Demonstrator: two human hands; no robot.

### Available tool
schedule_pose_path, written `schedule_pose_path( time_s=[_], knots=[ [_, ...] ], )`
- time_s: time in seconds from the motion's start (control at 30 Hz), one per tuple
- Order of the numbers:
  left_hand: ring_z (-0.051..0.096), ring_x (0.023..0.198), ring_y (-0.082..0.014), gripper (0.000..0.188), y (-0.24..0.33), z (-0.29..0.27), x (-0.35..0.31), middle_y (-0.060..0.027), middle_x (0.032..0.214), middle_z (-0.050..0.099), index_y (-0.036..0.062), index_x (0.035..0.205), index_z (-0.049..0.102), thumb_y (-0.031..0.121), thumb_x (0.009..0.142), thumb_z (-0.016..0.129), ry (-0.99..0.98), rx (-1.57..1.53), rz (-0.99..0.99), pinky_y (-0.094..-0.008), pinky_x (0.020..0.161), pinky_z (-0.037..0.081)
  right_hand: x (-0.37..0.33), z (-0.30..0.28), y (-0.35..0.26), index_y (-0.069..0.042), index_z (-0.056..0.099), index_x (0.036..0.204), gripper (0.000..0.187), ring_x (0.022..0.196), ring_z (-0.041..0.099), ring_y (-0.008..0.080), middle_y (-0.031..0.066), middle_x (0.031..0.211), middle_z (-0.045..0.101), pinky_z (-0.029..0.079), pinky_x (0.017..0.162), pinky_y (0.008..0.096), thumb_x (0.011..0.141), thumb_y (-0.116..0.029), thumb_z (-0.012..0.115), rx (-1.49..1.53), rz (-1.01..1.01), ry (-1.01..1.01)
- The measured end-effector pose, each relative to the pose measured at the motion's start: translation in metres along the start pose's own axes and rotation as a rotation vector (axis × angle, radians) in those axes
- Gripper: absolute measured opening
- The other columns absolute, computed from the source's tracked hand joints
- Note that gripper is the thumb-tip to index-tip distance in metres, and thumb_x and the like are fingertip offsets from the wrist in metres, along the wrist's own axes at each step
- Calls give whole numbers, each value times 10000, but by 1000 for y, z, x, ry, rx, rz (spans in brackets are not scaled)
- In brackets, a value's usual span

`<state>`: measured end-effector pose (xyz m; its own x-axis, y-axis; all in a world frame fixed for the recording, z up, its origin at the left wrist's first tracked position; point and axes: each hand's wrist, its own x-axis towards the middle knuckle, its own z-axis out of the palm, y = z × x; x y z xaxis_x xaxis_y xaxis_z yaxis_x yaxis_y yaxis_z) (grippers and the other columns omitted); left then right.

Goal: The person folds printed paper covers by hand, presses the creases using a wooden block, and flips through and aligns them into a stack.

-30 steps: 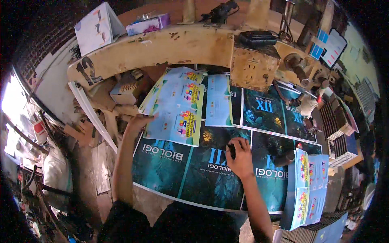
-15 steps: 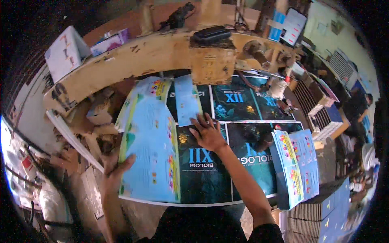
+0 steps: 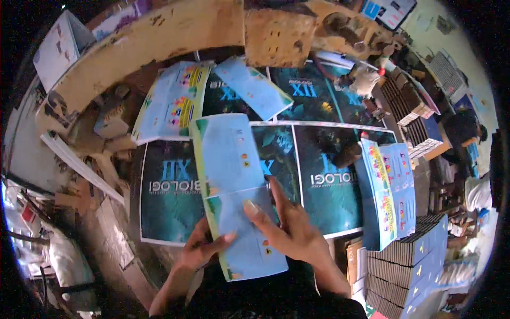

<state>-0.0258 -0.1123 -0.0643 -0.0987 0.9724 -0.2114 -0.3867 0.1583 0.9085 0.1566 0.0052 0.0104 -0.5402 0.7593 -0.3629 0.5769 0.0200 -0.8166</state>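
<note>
Both my hands hold a long, narrow, blue printed sheet (image 3: 234,159) with a green and yellow edge, tilted in front of my body. My left hand (image 3: 206,245) grips its left edge low down, thumb on top. My right hand (image 3: 292,228) grasps its right edge, thumb on the face and fingers partly hidden. Beneath lie dark teal printed cover sheets (image 3: 329,204) covering the table. Farther back rest a wide blue sheet (image 3: 159,106) at the left and a narrow blue sheet (image 3: 252,87) lying aslant in the middle.
Folded blue and yellow sheets (image 3: 380,196) are piled at the table's right edge, near a dark lump (image 3: 348,155). Book stacks (image 3: 406,266) stand at lower right, with more books (image 3: 406,101) beyond. A cardboard box (image 3: 280,37) stands at the back by a wooden beam (image 3: 159,32).
A blue sheet has come off the table into both hands, close to my body. My right hand has left the narrow back sheet, which now lies more aslant. The view has tilted down.
</note>
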Motion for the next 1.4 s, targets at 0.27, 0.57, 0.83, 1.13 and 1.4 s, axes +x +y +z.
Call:
schedule_pose_path(
  time_s=[0.27,0.57,0.83,1.13,1.4],
  knots=[
    [604,1032,-154,334,-23,-1,31,-52,1126,632,33,1254,583,252,1001,591,234,-164,-93,-307,866,494,9,10,39,119,242,1460,944,840,710,294,286,1100,661,566,708,393,891,-483,695,254,47,27],
    [643,924,-175,206,-31,4,22,-62,997,677,65,1082,629,184,933,705,189,-330,-223,-313,834,512,14,23,45,116,517,1255,629,1001,581,555,395,1111,564,513,864,547,923,-405,636,-138,-240,341],
    [600,1015,-117,449,16,-23,30,-42,1110,654,4,1278,596,301,952,684,475,-28,-127,-275,888,464,25,52,41,18,368,1447,744,846,672,473,317,1032,660,555,717,508,909,-377,696,-147,-352,477],
    [596,1091,-139,486,10,-32,27,-91,1223,631,-34,1401,483,160,977,619,426,-5,136,-276,945,455,27,-18,82,94,524,1318,472,892,716,285,257,1007,700,543,788,392,942,-162,649,-244,-162,507],
    [658,991,-185,597,4,20,54,-104,1115,634,-10,1320,428,16,836,777,451,164,457,-308,845,564,18,22,31,44,350,1480,516,1090,654,415,299,1264,602,509,872,394,1059,-247,418,-247,-353,472]
  ],
)
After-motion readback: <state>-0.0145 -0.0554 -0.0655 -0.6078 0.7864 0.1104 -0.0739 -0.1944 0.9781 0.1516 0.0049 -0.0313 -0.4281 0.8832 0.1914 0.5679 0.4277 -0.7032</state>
